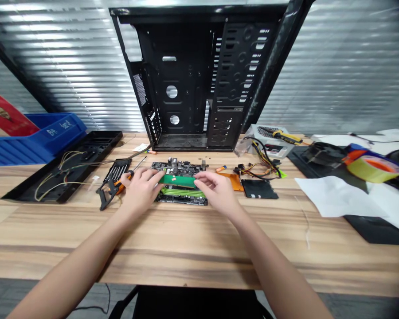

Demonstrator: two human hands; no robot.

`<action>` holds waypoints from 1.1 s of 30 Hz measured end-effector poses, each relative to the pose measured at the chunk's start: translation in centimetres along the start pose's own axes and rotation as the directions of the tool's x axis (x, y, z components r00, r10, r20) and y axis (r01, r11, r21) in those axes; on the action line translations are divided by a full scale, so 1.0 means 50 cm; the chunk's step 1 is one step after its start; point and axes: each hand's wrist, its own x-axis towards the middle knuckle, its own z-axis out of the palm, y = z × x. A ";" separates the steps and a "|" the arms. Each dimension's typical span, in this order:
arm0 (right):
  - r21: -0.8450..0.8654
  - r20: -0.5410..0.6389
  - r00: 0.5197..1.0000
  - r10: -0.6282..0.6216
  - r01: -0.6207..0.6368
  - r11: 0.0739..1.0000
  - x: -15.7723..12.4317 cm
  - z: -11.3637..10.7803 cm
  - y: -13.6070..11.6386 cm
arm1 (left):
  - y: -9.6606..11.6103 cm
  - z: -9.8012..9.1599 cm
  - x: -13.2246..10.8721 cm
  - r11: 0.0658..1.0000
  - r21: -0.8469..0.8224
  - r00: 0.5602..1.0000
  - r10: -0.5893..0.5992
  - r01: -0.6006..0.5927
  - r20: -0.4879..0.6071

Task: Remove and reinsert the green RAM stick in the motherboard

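Note:
A green RAM stick is held level above a black motherboard lying on the table. My left hand has its fingertips at the stick's left end, the fingers bent over the board's left side. At the other end, my right hand pinches the stick between thumb and fingers. Light green memory slots run across the board just below the stick. Beside my left hand lie a screwdriver with an orange and black handle and a dark bit set.
An open black computer case stands behind the board. To the left are a black panel with wires and a blue bin. A power supply with cables, a black drive, white paper and yellow tape lie right.

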 end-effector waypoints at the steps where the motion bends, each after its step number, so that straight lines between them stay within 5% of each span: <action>1: -0.015 0.003 1.000 0.000 0.000 1.000 0.000 0.000 0.000 | 0.000 0.000 0.000 1.000 -0.013 1.000 -0.004 0.004 0.000; 18: -0.076 0.027 0.998 0.052 -0.050 0.996 -0.003 -0.004 0.000 | 0.005 -0.003 -0.003 1.000 0.021 1.000 0.017 -0.017 0.014; 33: 0.010 0.034 0.989 0.144 -0.145 0.989 0.009 -0.010 0.038 | 0.005 -0.007 -0.003 0.992 -0.124 1.000 0.003 -0.005 -0.014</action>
